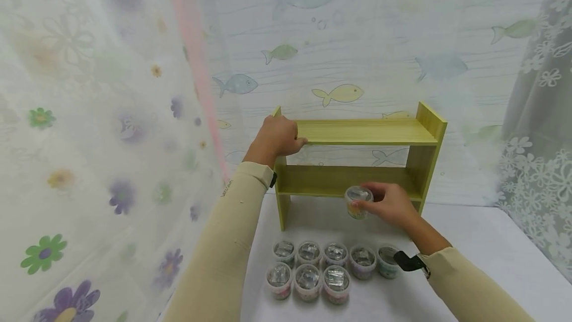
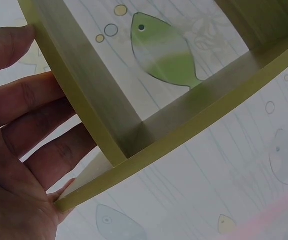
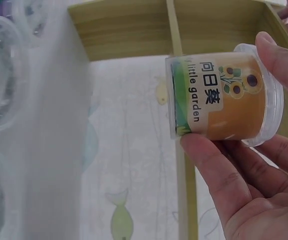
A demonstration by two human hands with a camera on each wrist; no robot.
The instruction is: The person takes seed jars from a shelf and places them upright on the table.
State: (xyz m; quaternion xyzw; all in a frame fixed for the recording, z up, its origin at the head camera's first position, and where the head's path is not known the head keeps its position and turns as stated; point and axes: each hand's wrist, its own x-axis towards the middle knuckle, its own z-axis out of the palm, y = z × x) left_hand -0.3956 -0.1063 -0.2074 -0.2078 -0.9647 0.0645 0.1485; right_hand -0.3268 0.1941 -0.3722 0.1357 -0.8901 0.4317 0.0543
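Note:
In the head view my left hand (image 1: 280, 134) holds the upper left corner of a yellow-green wooden shelf (image 1: 362, 133). The left wrist view has its fingers (image 2: 59, 155) bent around the side board (image 2: 76, 107), with the thumb on the near edge. My right hand (image 1: 393, 205) grips a small clear plastic tub (image 1: 359, 202) in front of the lower shelf board. Up close in the right wrist view, the tub (image 3: 223, 97) has an orange and green label with sunflowers and the words "little garden". Thumb and fingers span it between lid and base.
Several similar lidded tubs (image 1: 308, 282) stand in two rows on the white tabletop (image 1: 473, 257), in front of the shelf. Behind it hangs a fish-patterned curtain (image 1: 357, 39). A flower-patterned curtain (image 1: 103, 138) borders the left side, and a grey lace one (image 1: 540, 173) the right.

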